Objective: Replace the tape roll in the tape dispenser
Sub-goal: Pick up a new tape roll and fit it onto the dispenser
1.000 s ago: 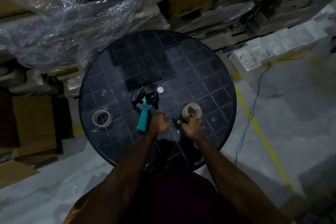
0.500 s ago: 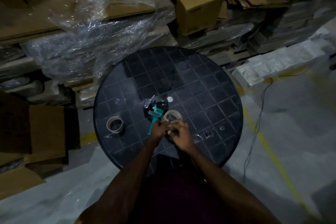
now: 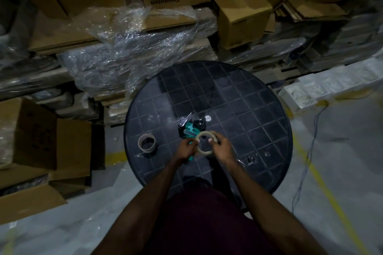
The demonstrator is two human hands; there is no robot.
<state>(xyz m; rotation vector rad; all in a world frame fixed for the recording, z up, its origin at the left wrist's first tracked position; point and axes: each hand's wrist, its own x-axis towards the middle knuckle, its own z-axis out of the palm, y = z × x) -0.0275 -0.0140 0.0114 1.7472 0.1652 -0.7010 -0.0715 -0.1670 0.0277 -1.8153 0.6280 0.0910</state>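
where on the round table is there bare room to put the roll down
The far half of the round table beyond the tape dispenser is bare, as is the right side. It's crowded mid-near: left hand, right hand, tape roll, empty core leftward.

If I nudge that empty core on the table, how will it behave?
The core is probably very light: only a thin ring shows, with no tape. It lies flat on the table, so it would likely slide, not roll. Its thin wall may crush easily.

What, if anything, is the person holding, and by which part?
The tape roll is held by both hands: the left hand grips its left rim, the right hand its right rim, above the table.
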